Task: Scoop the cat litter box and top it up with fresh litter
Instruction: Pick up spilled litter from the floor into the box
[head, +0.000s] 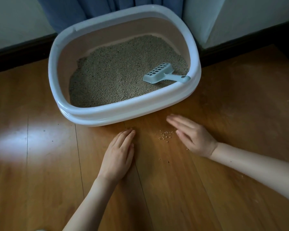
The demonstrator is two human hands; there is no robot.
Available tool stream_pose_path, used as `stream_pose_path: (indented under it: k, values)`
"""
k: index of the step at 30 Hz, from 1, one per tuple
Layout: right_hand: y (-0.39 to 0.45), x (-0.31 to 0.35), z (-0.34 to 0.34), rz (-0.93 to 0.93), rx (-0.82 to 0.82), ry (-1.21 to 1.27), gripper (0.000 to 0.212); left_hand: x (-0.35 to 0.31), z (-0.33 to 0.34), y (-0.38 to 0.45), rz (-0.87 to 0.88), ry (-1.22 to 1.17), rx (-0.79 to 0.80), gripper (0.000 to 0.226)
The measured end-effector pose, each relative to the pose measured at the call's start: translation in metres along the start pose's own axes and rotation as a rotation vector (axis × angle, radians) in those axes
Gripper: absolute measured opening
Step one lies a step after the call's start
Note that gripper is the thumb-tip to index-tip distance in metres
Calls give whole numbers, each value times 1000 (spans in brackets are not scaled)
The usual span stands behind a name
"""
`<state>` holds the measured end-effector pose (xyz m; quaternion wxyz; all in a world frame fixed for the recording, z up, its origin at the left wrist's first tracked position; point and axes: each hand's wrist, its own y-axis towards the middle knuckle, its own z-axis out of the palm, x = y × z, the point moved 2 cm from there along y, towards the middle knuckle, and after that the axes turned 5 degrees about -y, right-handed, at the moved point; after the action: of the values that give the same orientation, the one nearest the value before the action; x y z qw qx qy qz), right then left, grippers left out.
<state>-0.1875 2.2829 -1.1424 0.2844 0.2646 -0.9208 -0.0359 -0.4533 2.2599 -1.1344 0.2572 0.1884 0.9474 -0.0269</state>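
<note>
Both hands flat on the floor, fingers straight, holding nothing: left hand [119,153], right hand [191,135], spilled pellets [165,134] between them. Litter box [107,114] sits just beyond the fingertips, scoop [163,73] lying in its litter (handle on the rim). Looks like stray-pellet cleanup; next, probably sweep them together.
</note>
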Motion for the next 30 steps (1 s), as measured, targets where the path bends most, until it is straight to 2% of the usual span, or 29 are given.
stream_pose_path:
  k: [3,8,10,15,20,24,30]
  values:
    - [-17,-1,8,193,-30,-87,47,0,-1,0,1,-12,-6,43]
    - [2,14,33,199,47,-99,50,-2,0,-5,2,-17,-2,41]
    - [18,23,39,145,75,-59,48,-5,1,-8,3,-16,-2,41]
    - [45,34,49,-158,209,9,44,-6,1,-16,-19,-21,-27,41]
    - [85,41,59,-405,335,-164,49,-3,1,-29,-43,-25,-59,40]
    - [87,40,58,-459,409,-225,54,0,4,-33,-60,-32,-73,40]
    - [24,24,25,-498,407,-253,45,-4,10,-27,-43,-55,-71,40]
